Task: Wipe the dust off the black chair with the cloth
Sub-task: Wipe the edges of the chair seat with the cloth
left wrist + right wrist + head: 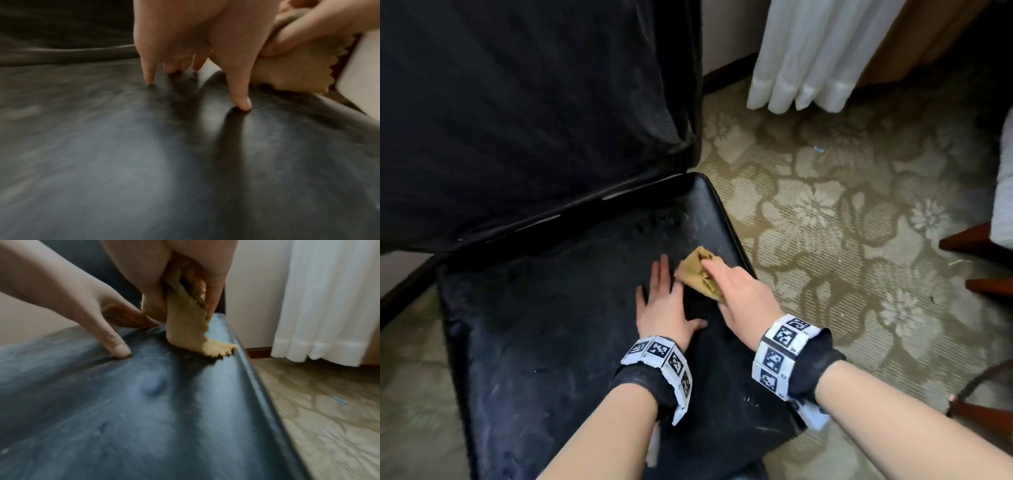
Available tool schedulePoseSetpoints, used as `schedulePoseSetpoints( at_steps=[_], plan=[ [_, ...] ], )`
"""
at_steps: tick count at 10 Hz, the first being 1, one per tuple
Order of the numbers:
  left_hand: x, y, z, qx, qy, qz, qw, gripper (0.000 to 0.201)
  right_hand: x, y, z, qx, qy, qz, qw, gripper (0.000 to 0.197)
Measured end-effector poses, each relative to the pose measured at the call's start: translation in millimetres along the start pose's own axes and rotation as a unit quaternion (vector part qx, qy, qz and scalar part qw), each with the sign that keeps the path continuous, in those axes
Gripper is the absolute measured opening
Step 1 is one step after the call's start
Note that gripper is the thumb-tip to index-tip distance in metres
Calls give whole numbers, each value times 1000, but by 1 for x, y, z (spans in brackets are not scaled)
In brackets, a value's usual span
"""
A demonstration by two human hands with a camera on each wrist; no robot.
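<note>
The black chair's seat (544,325) fills the lower left of the head view, dusty and streaked, with its backrest (527,102) behind. My right hand (736,291) grips a bunched yellow-tan cloth (697,270) near the seat's right edge; a corner of the cloth (205,344) touches the seat (102,402). My left hand (664,301) lies flat on the seat just left of the cloth, fingers straight and spread. In the left wrist view the fingertips (242,104) press on the leather (102,154), with the cloth (292,71) beside them.
Patterned beige carpet (842,222) lies right of the chair. A white curtain (815,58) hangs at the back right. Dark wooden furniture legs (969,240) stand at the right edge. A wall with a dark baseboard (726,73) runs behind the chair.
</note>
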State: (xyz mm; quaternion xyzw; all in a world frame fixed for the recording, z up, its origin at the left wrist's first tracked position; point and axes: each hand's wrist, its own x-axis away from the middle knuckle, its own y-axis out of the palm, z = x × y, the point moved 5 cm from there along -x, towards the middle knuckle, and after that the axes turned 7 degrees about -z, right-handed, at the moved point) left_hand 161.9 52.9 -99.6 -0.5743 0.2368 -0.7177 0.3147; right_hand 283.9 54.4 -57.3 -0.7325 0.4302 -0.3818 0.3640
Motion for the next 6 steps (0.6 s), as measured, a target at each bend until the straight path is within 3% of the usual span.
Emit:
schedulePoseSetpoints(
  at_steps=[1,2,3,5,6],
  plan=[
    [25,-10,-70,15,-91,43,995,107,-25,21,-43,55,-80,-26,995,67],
    [52,-7,-131,10,-143,45,989,107,-41,39,-95,94,-157,-21,983,62],
    [76,2,-170,30,-181,42,982,106,-51,58,-150,133,-222,-22,966,26],
    [92,15,-195,83,-138,6,987,93,-59,100,-188,217,-264,-212,916,24],
    [103,-10,-208,89,-122,12,988,82,-57,88,-188,266,-246,-368,857,59]
  ],
)
